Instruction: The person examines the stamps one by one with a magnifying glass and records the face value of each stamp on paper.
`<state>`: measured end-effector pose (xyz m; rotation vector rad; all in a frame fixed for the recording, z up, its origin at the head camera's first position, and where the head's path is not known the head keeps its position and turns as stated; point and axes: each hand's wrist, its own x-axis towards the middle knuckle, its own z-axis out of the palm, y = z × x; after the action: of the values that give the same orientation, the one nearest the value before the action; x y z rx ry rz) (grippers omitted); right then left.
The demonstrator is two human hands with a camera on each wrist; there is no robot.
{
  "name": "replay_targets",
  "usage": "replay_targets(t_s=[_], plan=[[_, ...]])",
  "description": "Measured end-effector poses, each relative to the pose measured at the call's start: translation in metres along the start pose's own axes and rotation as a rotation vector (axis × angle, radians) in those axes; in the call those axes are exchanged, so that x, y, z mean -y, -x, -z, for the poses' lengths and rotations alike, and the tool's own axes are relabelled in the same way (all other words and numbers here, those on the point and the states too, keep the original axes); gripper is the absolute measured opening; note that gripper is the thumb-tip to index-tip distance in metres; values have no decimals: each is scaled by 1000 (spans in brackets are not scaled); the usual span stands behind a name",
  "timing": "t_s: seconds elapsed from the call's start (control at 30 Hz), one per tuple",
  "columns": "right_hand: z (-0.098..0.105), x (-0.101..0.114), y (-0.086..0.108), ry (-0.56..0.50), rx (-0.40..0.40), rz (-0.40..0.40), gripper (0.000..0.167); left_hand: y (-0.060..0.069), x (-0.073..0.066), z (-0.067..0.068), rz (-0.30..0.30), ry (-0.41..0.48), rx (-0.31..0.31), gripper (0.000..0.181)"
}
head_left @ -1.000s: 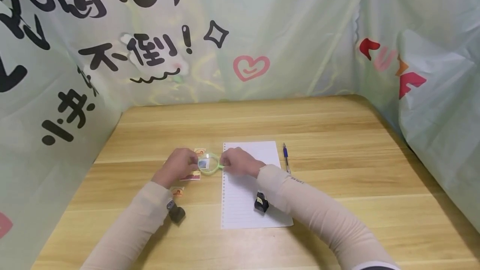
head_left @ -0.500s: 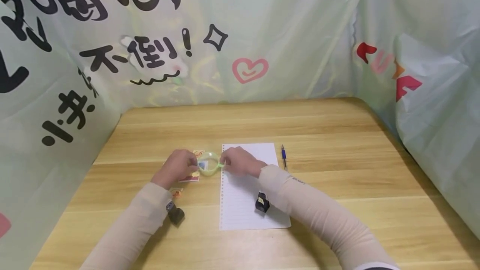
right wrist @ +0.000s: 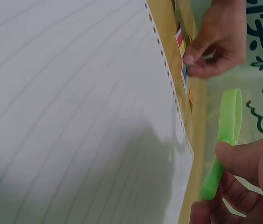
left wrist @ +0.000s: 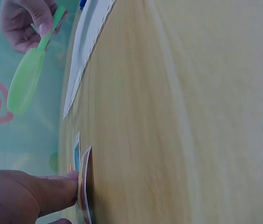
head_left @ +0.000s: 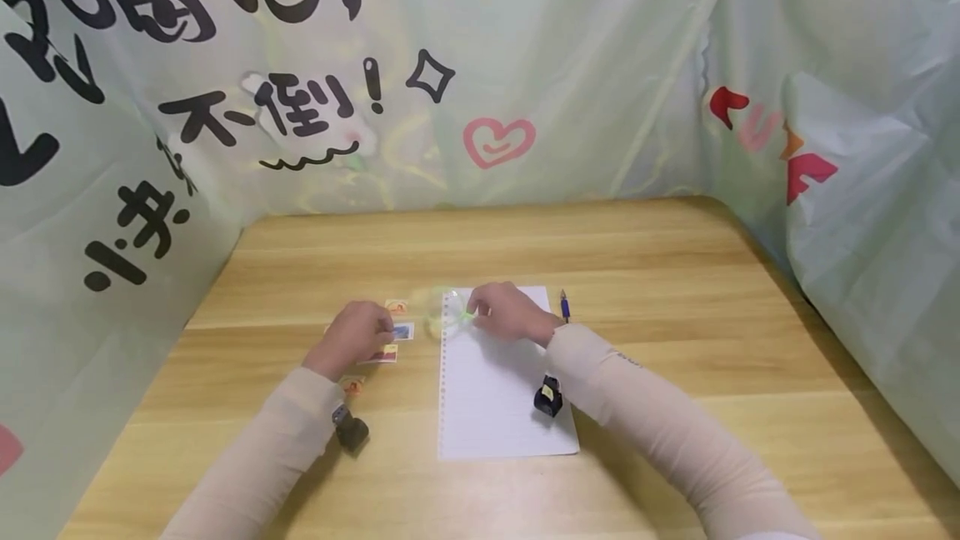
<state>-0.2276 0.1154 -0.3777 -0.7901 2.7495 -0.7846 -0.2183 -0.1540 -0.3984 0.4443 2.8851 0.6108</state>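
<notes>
My right hand pinches the handle of a light green magnifying glass between thumb and fingers. The glass is raised over the upper left corner of the lined paper, blurred in the head view. My left hand lies to the left and pinches the left edge of a small blue stamp with thumb and finger. A red-and-yellow stamp is just below those fingers. Orange stamps lie around it, one above and another near the left wrist.
A blue pen lies right of the paper, partly hidden by the right forearm. Black wrist cameras hang at the left wrist and right wrist. Printed cloth encloses the wooden table at the back and sides.
My right hand has lifted the magnifying glass off to the right, away from the blue stamp, which now shows uncovered. My left hand stays almost in place.
</notes>
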Motion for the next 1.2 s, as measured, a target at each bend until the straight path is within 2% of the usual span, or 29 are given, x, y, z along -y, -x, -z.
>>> replay_targets(t_s=[0.23, 0.47, 0.63, 0.93, 1.07, 1.2], plan=[[18, -18, 15, -9, -61, -24, 16, 1, -2, 4, 45, 4, 15, 4], [33, -43, 36, -49, -99, -118, 18, 2, -4, 4, 44, -49, 35, 4], [45, -56, 51, -72, -127, -160, 21, 0, -7, 4, 45, -43, 33, 4], [56, -84, 74, -61, -188, -232, 15, -2, -8, 4, -9, -68, 43, 6], [61, -92, 85, -60, -184, -269, 18, -3, -10, 5, -42, -83, 49, 11], [67, -98, 93, -41, -181, -308, 19, -6, -13, 7, -76, -112, 27, 14]])
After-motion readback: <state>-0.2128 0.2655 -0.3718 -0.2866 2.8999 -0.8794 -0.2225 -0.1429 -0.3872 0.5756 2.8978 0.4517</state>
